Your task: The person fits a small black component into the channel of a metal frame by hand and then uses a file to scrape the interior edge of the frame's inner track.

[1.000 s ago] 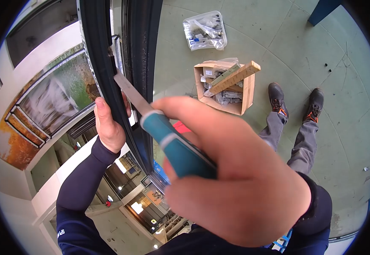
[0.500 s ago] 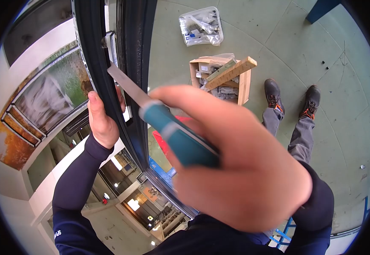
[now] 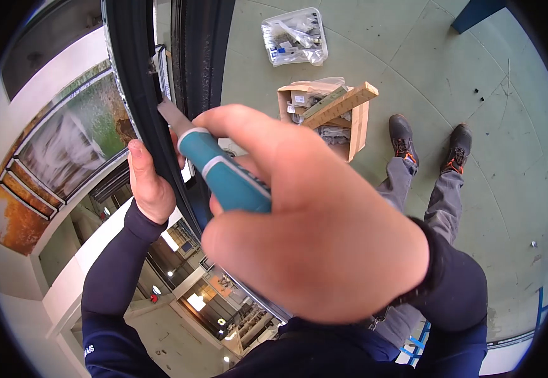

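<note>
A dark, long window or door frame (image 3: 137, 75) runs upright on the left, with a groove along it. My left hand (image 3: 150, 183) is wrapped round the frame, its thumb on the near side and fingertips showing on the other. In the fist of my right hand (image 3: 324, 233) is a chisel (image 3: 223, 169) with a teal and grey handle. The flat metal blade points up and left, and its tip meets the groove just above my left hand. Part of the handle is hidden inside my palm.
On the green floor stand a clear plastic box (image 3: 266, 45) of bagged parts and a cardboard box (image 3: 357, 142) with a wooden strip (image 3: 343, 104) across it. A person's shoes (image 3: 401, 135) are to the right. A blue post (image 3: 475, 16) rises at the top right.
My right hand has moved left and up with the chisel. Less of the blade shows now, while its tip stays around the same spot on the frame. My left hand keeps its hold.
</note>
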Demonstrator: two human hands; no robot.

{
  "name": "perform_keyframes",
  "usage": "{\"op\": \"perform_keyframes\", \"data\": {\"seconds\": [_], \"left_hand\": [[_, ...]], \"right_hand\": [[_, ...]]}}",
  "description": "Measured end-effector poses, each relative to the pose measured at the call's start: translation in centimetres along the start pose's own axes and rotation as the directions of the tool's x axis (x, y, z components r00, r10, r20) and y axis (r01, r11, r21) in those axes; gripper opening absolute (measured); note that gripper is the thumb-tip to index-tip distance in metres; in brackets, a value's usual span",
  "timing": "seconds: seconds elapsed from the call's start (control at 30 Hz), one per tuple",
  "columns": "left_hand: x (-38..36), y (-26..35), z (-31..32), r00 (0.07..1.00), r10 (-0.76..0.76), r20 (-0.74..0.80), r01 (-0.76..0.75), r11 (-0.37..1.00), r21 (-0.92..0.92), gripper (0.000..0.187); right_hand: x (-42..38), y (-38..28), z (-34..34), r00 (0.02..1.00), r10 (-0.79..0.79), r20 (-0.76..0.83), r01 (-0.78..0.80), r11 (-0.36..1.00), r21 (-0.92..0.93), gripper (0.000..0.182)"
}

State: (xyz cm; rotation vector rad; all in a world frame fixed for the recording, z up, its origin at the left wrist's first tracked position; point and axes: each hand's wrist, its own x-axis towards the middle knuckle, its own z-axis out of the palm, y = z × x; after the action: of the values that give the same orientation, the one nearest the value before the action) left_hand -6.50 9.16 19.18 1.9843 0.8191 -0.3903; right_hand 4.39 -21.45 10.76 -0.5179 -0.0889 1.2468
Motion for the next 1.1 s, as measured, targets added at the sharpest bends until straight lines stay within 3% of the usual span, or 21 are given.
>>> {"op": "perform_keyframes", "data": {"seconds": [0.03, 0.17, 0.23, 0.5, 0.6, 0.7, 0.77, 0.87, 0.93, 1.0, 1.1], "left_hand": [[0.0, 0.0, -0.6, 1.0, -0.019, 0.018, 0.018, 1.0, 0.015, 0.08], [-0.1, 1.1, -0.6, 0.999, -0.009, 0.043, 0.004, 0.994, 0.112, 0.079], [0.3, 1.0, 3.0, 0.978, 0.106, -0.18, -0.083, 0.988, 0.129, 0.08], [0.2, 1.1, 1.7, 0.994, 0.09, -0.067, -0.079, 0.985, 0.154, 0.077], [0.0, -0.1, 2.0, 0.974, 0.065, -0.216, -0.046, 0.995, 0.089, 0.077], [0.2, 0.5, 2.2, 0.985, 0.11, -0.13, -0.094, 0.988, 0.124, 0.075], [0.0, 1.8, 3.1, 0.98, 0.11, -0.167, -0.077, 0.979, 0.189, 0.072], [-0.2, 1.4, 2.5, 0.977, 0.027, -0.213, -0.015, 0.998, 0.055, 0.069], [0.5, 0.5, 1.7, 0.907, -0.057, -0.417, 0.098, 0.992, 0.077, 0.067], [0.7, 0.7, 1.9, 0.875, -0.078, -0.477, 0.123, 0.99, 0.063, 0.065], [0.2, 1.5, 3.2, 0.928, -0.02, -0.371, 0.02, 1.0, -0.002, 0.064]], "right_hand": [[0.3, -0.6, -0.3, 0.998, 0.056, 0.04, -0.057, 0.997, 0.047, 0.039], [-1.5, 1.6, -1.1, 0.976, -0.215, 0.032, 0.211, 0.973, 0.098, 0.044], [-1.6, 1.3, -1.5, 0.964, -0.261, 0.052, 0.249, 0.953, 0.171, 0.045], [-2.4, 2.4, -0.8, 0.951, -0.307, -0.023, 0.306, 0.952, -0.023, 0.05], [-2.1, 2.2, -0.7, 0.941, -0.338, -0.033, 0.336, 0.941, -0.043, 0.051], [-1.7, 2.4, -0.7, 0.935, -0.354, -0.04, 0.348, 0.932, -0.104, 0.052], [-1.7, 2.7, -0.4, 0.928, -0.372, -0.034, 0.359, 0.913, -0.195, 0.053], [-1.2, 3.4, 0.9, 0.911, -0.41, -0.037, 0.378, 0.869, -0.32, 0.055], [0.0, 3.9, 1.4, 0.895, -0.445, -0.038, 0.4, 0.835, -0.378, 0.056], [0.9, 4.3, 1.8, 0.89, -0.453, -0.041, 0.396, 0.816, -0.421, 0.057], [0.5, 4.4, 1.2, 0.903, -0.428, -0.021, 0.37, 0.804, -0.465, 0.058]]}}
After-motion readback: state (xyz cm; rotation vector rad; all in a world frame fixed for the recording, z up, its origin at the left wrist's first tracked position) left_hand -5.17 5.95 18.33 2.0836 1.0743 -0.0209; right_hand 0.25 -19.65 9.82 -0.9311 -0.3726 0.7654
